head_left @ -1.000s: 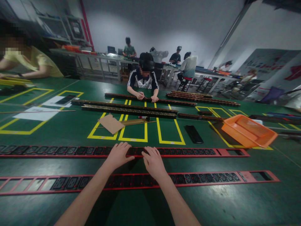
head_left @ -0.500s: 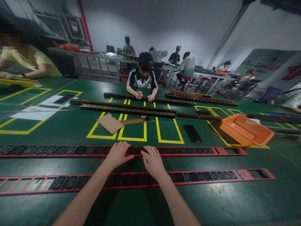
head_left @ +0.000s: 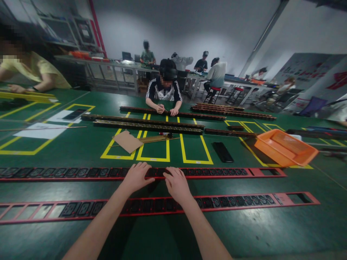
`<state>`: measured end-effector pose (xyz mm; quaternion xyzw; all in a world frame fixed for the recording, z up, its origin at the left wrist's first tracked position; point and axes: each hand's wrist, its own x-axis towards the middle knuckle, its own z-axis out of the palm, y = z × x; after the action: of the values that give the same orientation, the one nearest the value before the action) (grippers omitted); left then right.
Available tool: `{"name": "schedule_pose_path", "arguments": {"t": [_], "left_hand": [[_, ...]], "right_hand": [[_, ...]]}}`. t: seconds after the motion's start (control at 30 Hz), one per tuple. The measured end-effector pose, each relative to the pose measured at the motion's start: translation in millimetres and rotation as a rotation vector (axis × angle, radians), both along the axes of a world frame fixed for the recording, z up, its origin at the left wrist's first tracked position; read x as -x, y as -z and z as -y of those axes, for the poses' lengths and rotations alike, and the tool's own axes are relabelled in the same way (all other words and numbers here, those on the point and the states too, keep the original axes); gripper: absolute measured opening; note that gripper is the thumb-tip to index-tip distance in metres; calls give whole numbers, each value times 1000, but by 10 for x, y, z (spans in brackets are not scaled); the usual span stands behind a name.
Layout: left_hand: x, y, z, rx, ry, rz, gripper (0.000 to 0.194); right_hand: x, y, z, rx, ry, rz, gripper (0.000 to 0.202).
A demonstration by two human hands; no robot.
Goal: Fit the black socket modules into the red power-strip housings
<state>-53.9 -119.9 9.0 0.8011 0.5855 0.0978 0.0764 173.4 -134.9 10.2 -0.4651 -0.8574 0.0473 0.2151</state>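
Note:
Two long red socket strips lie left to right across the green table. My left hand [head_left: 136, 177] is on the far socket strip [head_left: 202, 176], fingers curled over its far edge and thumb at its near side. Just to the right, my right hand [head_left: 176, 183] grips the same strip with bent fingers; a few black sockets [head_left: 155, 172] show between the hands. Under my forearms lies the near socket strip [head_left: 230, 206], partly hidden by them. Black sockets fill its middle and right, while several frame openings [head_left: 27, 212] at its left have none.
Beyond the strips lie a piece of cardboard [head_left: 128, 142], a black phone [head_left: 222, 152] and a tilted orange bin [head_left: 287, 147]. Long dark bars [head_left: 149, 125] stretch across the table. A co-worker [head_left: 164, 88] sits opposite; another person [head_left: 40, 72] is at the left.
My hands stay in nearly the same place on the far strip. The view has shifted slightly. At the left, the yellow bar by the other person has moved a little to the right.

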Motion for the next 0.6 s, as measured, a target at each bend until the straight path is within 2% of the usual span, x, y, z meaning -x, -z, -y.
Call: {"name": "schedule_pose_path", "arguments": {"t": [0.17,0.37,0.6], "left_hand": [[35,-8,-2,-6,44,1,43],[55,-24,-27,4,97,-26,41],[43,-27,-34,-4,162,-42,42]], "right_hand": [[9,-35,3,29,-1,-6,31],[21,-36,5,49,3,1,41],[14,-9,8,47,0,14,36]]}}
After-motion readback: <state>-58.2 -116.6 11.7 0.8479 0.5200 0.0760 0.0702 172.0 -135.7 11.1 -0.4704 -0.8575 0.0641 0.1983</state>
